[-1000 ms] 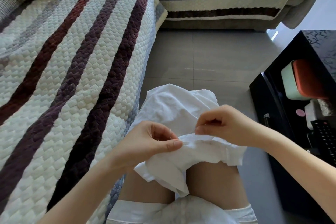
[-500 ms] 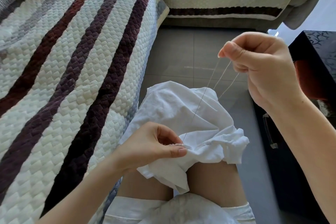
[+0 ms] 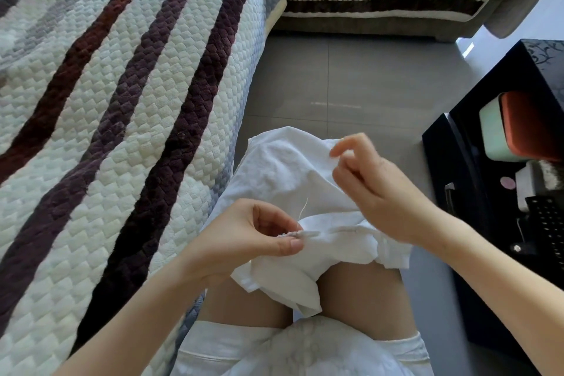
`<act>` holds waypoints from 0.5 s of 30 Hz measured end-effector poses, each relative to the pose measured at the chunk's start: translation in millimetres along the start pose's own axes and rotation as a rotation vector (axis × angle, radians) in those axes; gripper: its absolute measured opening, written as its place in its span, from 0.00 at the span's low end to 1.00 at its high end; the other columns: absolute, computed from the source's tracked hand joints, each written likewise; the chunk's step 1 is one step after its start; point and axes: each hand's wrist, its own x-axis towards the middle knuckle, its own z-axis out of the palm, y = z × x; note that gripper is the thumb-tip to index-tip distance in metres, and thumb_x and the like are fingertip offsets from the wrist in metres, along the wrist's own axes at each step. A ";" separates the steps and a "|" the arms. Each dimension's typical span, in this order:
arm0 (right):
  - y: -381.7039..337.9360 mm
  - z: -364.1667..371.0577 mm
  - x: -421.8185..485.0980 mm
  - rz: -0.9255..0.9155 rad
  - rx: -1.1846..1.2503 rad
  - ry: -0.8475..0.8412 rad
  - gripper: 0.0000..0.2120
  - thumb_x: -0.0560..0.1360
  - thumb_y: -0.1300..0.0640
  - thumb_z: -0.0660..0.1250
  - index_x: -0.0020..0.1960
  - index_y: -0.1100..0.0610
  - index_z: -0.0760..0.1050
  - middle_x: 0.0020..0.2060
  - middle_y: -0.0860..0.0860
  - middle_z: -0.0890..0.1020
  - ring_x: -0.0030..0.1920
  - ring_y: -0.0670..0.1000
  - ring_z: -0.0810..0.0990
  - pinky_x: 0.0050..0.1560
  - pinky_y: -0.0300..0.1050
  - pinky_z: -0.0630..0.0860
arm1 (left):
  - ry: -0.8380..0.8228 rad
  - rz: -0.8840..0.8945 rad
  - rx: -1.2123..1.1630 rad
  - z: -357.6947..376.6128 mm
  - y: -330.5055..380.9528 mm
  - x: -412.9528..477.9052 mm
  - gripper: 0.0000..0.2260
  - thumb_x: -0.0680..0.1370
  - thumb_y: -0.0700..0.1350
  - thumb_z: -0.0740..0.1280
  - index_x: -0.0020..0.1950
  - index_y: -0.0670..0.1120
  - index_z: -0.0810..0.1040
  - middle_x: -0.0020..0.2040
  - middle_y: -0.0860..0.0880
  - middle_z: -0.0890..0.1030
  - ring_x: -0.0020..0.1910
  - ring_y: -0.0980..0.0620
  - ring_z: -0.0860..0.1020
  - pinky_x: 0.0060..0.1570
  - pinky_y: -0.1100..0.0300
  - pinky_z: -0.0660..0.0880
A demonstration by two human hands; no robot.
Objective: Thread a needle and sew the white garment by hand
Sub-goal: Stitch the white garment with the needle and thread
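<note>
You are pinching the frayed seam edge of the white garment between the thumb and fingers of your left hand. The garment is lying across your knees. Your right hand is hovering over the fabric, fingers curled; whether it is gripping a needle cannot be told. A short thread end is standing up beside the left fingertips.

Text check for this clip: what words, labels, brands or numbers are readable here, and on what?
No text can be read.
On the remote: key markings too small and blurred.
On the black cabinet: swirl ornament only, no letters.
On the green and orange box: no label visible.
On the white garment: no tag or print visible.
</note>
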 end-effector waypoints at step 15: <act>2.0 18.9 -15.2 -0.129 0.092 -0.227 0.11 0.75 0.53 0.58 0.42 0.56 0.77 0.35 0.41 0.77 0.38 0.40 0.74 0.41 0.30 0.69 | 0.028 -0.019 0.030 -1.4 2.5 0.4 0.07 0.62 0.42 0.75 0.38 0.43 0.83 0.36 0.48 0.84 0.37 0.56 0.81 0.38 0.67 0.76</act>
